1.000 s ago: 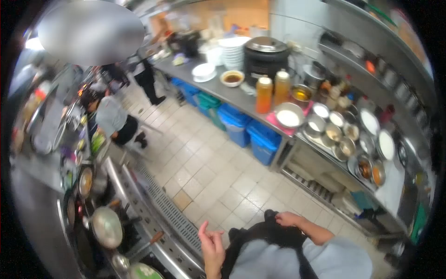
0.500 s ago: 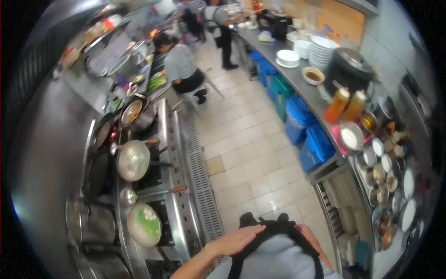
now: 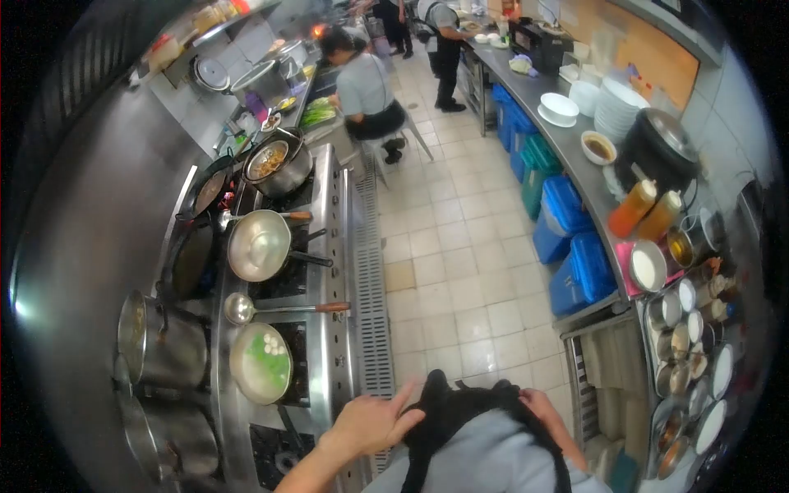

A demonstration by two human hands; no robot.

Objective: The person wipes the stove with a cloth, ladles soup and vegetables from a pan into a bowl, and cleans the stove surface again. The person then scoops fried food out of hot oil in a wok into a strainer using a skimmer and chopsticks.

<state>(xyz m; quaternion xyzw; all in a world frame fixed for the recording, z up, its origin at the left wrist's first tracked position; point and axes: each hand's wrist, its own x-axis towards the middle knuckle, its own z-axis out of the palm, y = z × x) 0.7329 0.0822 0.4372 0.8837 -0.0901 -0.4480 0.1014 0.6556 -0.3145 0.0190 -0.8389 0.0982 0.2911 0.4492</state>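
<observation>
My left hand (image 3: 374,423) is in front of my waist with nothing in it, its index finger stretched out and its thumb apart. At the other side of my waist, my right hand (image 3: 542,408) has its fingers curled against the black apron (image 3: 460,408); what they hold, if anything, is hidden. The stove is to my left. On it, the pan closest to my left hand (image 3: 261,363) holds green leaves and pale round pieces. A ladle (image 3: 240,309) with a wooden handle lies behind that pan, and a bare wok (image 3: 260,245) stands farther back.
Tall metal pots (image 3: 164,345) stand left of the stove. On the right counter are sauce bottles (image 3: 633,208), stacked plates (image 3: 620,111) and several small bowls, with blue bins (image 3: 582,271) below. A seated person (image 3: 366,86) is beyond the stove; others stand farther back.
My left hand has come away from the apron and moved left, its fingers spreading. My right hand stays near the apron. The view has shifted, so the stove and counter appear farther right.
</observation>
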